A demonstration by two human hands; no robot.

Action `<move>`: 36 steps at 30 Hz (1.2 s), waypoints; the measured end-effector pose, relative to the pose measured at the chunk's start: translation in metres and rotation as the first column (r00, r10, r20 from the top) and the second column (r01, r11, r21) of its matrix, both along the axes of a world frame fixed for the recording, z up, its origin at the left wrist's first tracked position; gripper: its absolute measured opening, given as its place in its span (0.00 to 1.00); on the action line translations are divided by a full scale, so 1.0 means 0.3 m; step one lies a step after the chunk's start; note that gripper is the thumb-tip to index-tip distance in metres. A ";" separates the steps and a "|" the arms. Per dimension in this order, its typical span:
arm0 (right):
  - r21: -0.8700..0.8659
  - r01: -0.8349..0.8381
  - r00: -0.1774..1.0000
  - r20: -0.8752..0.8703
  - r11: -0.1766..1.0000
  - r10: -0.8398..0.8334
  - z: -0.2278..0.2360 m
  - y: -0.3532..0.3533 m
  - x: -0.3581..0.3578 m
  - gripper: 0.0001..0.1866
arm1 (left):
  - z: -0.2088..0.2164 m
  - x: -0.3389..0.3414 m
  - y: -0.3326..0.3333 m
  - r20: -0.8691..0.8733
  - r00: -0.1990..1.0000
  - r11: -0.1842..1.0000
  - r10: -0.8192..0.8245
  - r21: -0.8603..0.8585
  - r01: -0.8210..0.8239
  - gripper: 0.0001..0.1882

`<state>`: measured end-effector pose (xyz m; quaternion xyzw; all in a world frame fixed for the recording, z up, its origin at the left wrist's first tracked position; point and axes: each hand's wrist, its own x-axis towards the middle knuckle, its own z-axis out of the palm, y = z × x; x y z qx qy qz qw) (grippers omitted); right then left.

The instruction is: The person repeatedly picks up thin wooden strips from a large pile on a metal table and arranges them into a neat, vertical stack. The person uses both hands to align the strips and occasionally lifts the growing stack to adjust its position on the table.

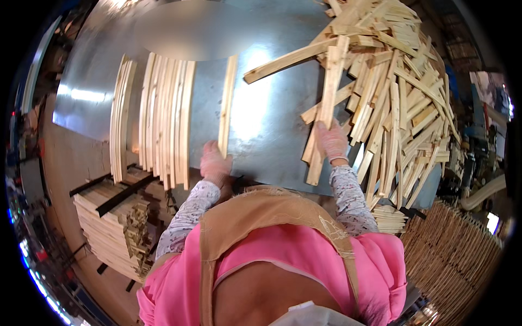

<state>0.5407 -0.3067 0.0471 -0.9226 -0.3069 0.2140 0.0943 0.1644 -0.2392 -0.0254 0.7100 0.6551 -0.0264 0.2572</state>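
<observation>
In a thin pinkish glove, my left hand (216, 163) is closed at the near end of a single pale wooden strip (227, 106), which lies pointing away from me on the metal table (272, 119). My right hand (332, 142), gloved alike, grips the near part of another wooden strip (330, 87) at the left edge of a loose pile of strips (391, 103). Its fingers partly hide that strip. Left of my left hand, a row of wooden strips (166, 119) lies side by side, with a smaller bundle (122, 119) beyond it.
Stacked wood (111, 231) stands on dark supports below the table's left front edge. Another tall stack of strips (448, 255) is at the lower right. One strip (288, 61) juts leftward from the pile across the table. A blurred patch covers the far table edge.
</observation>
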 end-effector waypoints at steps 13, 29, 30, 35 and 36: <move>0.278 -0.582 0.755 -0.165 0.764 0.635 -0.216 0.390 -0.676 0.24 | 0.204 -0.187 0.094 0.006 1.000 0.998 -0.012 -0.059 0.012 0.41; 0.273 0.088 0.992 0.062 0.958 -0.109 -0.190 0.009 0.029 0.44 | 0.082 0.646 0.561 -0.079 0.872 0.709 -0.483 0.549 0.442 0.39; 0.405 0.031 0.997 0.053 0.914 -0.058 -0.254 -0.047 0.038 0.44 | 0.089 0.717 0.620 -0.051 0.875 0.785 -0.481 0.420 0.455 0.38; 0.475 0.783 0.488 -0.870 0.403 0.078 -0.193 -0.019 -0.010 0.33 | 0.017 0.727 0.561 0.285 0.836 0.880 -0.468 0.070 0.469 0.26; 0.430 0.816 0.411 -0.901 0.385 0.137 -0.214 -0.004 -0.016 0.31 | 0.007 0.678 0.501 0.462 0.789 0.881 -0.406 -0.030 0.472 0.25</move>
